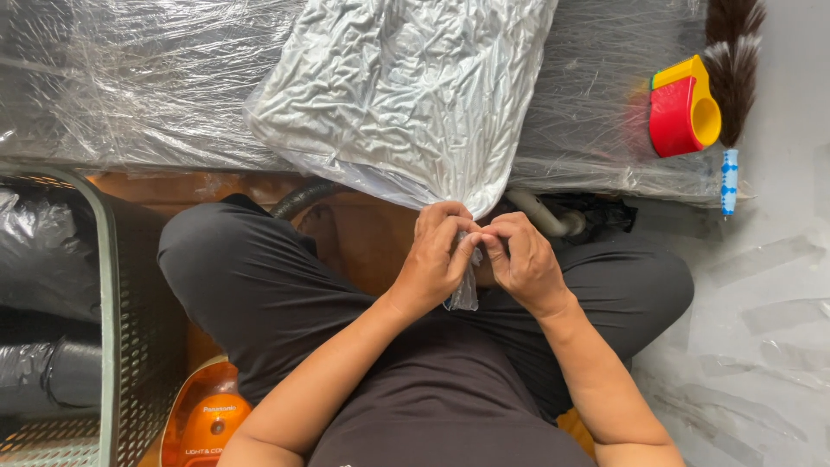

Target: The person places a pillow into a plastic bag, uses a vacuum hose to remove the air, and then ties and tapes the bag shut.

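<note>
While sitting cross-legged, the person is pinching the twisted neck of the clear plastic bag (406, 95) with both hands, left hand (437, 255) and right hand (523, 259) closed tight around it. The bag is lying at 12 o'clock. Probably tying it, hard to tell. Thin plastic could tear if they're pulling too hard.

Both forearms angled inward over the crossed legs (285, 294), left hand (439, 251) and right hand (519, 255) touching, fingers curled tight in a pinching grip.
</note>
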